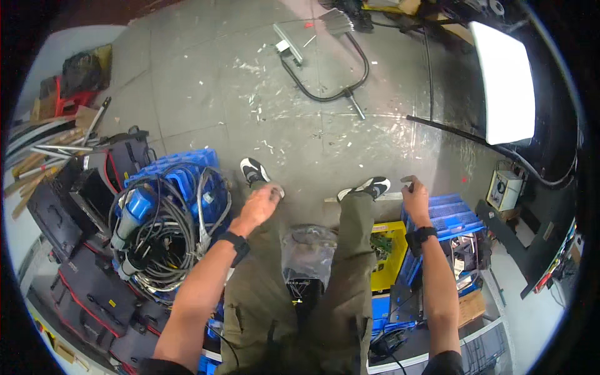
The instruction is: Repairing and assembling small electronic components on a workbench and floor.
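My left hand (261, 203) hangs above my left knee, near one black-and-white shoe (253, 170). Its fingers are curled in, and what they hold, if anything, is hidden. My right hand (416, 195) is raised at the near left edge of a blue plastic crate (447, 212). Its fingers are bent but apart, with nothing seen between them. Just left of and below that hand stands a yellow bin (392, 275) with green pieces inside. Between my legs lies a clear plastic bag (309, 253) above a black package (304, 289).
Left of me, a blue crate (203, 164) holds coiled grey cables (165, 250). Black cases (94, 294) are stacked beside it. Ahead on the littered floor lie a curved black tube (325, 99) and a brush (337, 22). A white panel (506, 81) stands at right.
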Available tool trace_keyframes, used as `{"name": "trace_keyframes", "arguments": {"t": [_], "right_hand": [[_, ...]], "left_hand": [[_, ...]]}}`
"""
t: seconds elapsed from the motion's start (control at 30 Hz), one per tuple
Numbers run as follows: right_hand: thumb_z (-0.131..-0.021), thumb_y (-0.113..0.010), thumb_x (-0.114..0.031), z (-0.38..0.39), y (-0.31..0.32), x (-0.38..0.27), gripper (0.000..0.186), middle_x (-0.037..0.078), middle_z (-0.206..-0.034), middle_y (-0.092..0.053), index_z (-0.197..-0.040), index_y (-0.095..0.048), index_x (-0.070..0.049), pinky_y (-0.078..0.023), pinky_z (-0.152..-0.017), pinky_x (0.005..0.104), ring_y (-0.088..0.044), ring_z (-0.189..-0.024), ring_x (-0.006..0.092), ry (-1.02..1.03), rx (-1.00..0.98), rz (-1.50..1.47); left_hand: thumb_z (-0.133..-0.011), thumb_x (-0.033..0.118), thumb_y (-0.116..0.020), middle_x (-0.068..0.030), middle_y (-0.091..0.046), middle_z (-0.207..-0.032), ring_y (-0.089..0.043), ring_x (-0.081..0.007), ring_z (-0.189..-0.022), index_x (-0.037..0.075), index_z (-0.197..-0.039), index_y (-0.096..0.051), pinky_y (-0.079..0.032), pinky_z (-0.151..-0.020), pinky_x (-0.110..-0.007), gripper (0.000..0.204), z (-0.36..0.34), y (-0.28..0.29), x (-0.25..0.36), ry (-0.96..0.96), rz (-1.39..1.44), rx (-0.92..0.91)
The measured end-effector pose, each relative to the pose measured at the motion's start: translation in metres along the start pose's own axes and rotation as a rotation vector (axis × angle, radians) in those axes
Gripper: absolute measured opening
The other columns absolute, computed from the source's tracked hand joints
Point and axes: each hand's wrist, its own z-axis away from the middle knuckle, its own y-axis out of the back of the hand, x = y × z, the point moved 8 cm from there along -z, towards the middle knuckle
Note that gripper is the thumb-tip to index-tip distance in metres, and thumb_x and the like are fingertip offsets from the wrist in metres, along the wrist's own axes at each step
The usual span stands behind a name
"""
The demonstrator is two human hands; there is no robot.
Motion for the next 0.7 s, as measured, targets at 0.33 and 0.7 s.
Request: {"name": "trace_keyframes", "arguments": {"t": [0.33,0.7], "right_hand": [[-0.098,-0.053,-0.031,0.050,-0.005,-0.034,0.040,0.026,-0.080,-0.067,-0.083,-0.068,0.004,-0.049,-0.074,0.0514,-0.063,-0.077,0.0469,-0.015,0.101,0.079],[-0.107,-0.036,-0.028,0.246,0.019,0.138,0.049,0.028,-0.123,-0.063,-0.140,-0.047,0.006,-0.042,-0.099,0.0486,-0.058,-0.114,0.0437,-0.199,0.182,-0.196]], "left_hand": [[-0.093,0.010,-0.059,-0.0203,-0.068,-0.106,-0.065,-0.0408,-0.098,0.003,-0.111,-0.062,-0.052,-0.085,-0.043,0.019,0.071,0.099,-0.132,0.066,-0.017,0.195],[-0.092,0.016,-0.062,-0.0213,-0.068,-0.106,-0.068,-0.0369,-0.097,0.004,-0.111,-0.064,-0.052,-0.085,-0.043,0.023,0.188,0.106,-0.145,0.198,-0.072,0.059]]}}
